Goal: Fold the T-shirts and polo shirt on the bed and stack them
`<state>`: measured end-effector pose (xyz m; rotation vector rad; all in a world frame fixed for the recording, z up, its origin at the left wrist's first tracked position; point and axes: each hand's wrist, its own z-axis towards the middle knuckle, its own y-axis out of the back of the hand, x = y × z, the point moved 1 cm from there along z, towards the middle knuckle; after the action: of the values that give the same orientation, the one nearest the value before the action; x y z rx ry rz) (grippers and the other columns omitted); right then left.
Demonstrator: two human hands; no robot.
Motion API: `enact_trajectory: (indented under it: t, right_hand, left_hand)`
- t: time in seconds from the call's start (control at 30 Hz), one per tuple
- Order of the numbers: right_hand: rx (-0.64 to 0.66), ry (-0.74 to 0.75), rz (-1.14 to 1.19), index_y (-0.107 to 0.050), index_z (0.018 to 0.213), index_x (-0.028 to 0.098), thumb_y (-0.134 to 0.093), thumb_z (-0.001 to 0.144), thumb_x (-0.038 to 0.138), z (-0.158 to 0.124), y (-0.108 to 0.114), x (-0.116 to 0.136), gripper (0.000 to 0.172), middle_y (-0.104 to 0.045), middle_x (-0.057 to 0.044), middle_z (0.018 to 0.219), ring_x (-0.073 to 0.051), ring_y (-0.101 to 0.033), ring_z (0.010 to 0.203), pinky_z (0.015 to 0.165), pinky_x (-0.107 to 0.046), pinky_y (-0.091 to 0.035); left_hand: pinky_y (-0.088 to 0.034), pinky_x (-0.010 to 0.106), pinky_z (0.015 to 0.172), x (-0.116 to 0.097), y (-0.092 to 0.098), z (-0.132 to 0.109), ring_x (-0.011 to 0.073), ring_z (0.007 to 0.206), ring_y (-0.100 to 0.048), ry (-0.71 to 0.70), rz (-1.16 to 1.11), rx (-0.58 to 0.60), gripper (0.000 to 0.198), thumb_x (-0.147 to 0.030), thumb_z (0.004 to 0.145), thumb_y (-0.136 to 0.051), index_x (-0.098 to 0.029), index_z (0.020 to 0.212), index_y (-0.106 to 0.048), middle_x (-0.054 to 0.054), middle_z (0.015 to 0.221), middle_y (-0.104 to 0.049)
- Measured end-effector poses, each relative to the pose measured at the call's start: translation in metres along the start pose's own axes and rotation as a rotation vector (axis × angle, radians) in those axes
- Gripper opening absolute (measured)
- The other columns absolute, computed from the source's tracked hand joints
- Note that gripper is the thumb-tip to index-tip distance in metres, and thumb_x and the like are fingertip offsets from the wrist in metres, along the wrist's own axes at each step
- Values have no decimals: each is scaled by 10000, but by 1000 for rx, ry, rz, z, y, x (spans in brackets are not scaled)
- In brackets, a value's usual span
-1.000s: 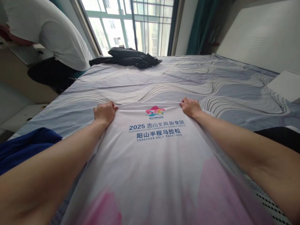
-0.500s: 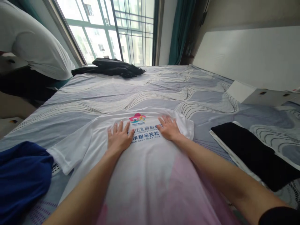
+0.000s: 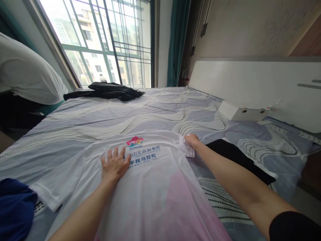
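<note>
A white T-shirt (image 3: 147, 187) with a pink lower part lies spread on the bed, its printed lettering and pink logo near the collar. My left hand (image 3: 115, 164) rests flat on the chest of the shirt, fingers spread, just left of the lettering. At the right shoulder, my right hand (image 3: 192, 140) has its fingers closed on the short sleeve of the T-shirt. The other sleeve stretches out flat to the left.
A patterned grey bedsheet (image 3: 155, 115) covers the bed. Dark blue cloth (image 3: 16, 204) lies at left, folded black clothing (image 3: 238, 157) at right. Black garments (image 3: 107, 91) lie near the window, a white box (image 3: 240, 112) by the headboard. A person in white (image 3: 30, 70) bends over at left.
My right hand has moved right from the chest print to the sleeve and closed on it. My left hand stays flat on the shirt. The view has turned slightly right and up.
</note>
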<state>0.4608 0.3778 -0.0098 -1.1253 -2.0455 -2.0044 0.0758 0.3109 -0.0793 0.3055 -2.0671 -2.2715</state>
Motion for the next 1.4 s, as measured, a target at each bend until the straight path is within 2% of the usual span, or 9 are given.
enact_trajectory:
  t: [0.17, 0.3, 0.37, 0.53, 0.8, 0.9, 1.0, 1.2, 1.4]
  right_hand:
    - [-117, 211, 23, -652, 1222, 116, -499, 976, 353, -32, 11, 50, 376, -680, -210, 1207, -283, -668, 1100, 852, -342, -525]
    - [304, 660, 114, -721, 1146, 218, -690, 874, 430, -82, -24, 81, 346, -760, -61, 1023, -200, -726, 865, 779, -292, -565]
    - [262, 806, 78, -683, 1245, 186, -653, 906, 398, -104, -49, 77, 400, -721, -97, 1192, -235, -675, 1092, 961, -351, -521]
    - [4, 707, -134, -396, 1526, 151, -530, 968, 437, -126, -102, 32, 642, -393, -136, 1576, -310, -255, 1495, 1207, -541, -191]
    - [-394, 344, 147, -674, 1214, 167, -361, 802, 26, -99, -70, -13, 537, -660, -122, 1202, -248, -573, 1153, 1010, -340, -421]
    - [-355, 222, 162, -656, 1265, 174, -394, 846, 83, -88, -66, -24, 503, -655, -127, 1202, -259, -581, 1133, 987, -343, -425]
    - [-296, 240, 115, -620, 1334, 224, -477, 930, 255, -85, -72, -26, 429, -629, -110, 1281, -274, -551, 1185, 1006, -370, -404]
    - [-199, 284, -33, -559, 1410, 279, -521, 900, 233, -85, -77, -26, 514, -533, -77, 1457, -295, -462, 1292, 1021, -421, -382]
    - [-138, 329, -47, -550, 1412, 305, -493, 867, 157, -84, -73, -27, 568, -466, -7, 1535, -284, -401, 1337, 1039, -440, -349]
  left_hand:
    - [-185, 649, 1153, 1, -2, 0, 384, 1508, -204, -17, -15, -15, 666, -566, 955, -255, -281, 1547, -360, 114, 1648, -272]
    - [-184, 640, 1159, 1, -3, 0, 373, 1511, -201, 1, -12, -11, 665, -564, 953, -258, -283, 1547, -360, 105, 1649, -274]
    - [-181, 635, 1163, 2, -2, 0, 370, 1513, -197, 2, -14, -2, 667, -562, 954, -255, -280, 1550, -353, 104, 1650, -270]
    - [-172, 634, 1168, 2, -4, 1, 373, 1518, -178, -2, -7, 4, 672, -574, 955, -244, -287, 1555, -340, 101, 1658, -250]
    - [-271, 609, 1127, -7, 14, 5, 382, 1444, -333, 32, 49, 0, 641, -554, 936, -286, -282, 1498, -435, 137, 1567, -407]
    - [-411, 584, 998, -36, 35, 29, 433, 1268, -514, 113, -20, 41, 587, -508, 903, -365, -199, 1341, -605, 217, 1366, -580]
    - [-453, 446, 984, -96, 49, 64, 339, 1170, -606, 3, -188, 65, 503, -421, 923, -342, -164, 1184, -687, 182, 1217, -686]
    - [-510, 394, 833, -227, 31, 117, 344, 1069, -670, -69, -266, 203, 645, -697, 854, -441, -145, 1059, -703, 211, 1130, -724]
    - [-529, 340, 723, -264, 7, 134, 290, 916, -710, -68, -317, 328, 421, -480, 748, -716, -142, 997, -693, 180, 985, -743]
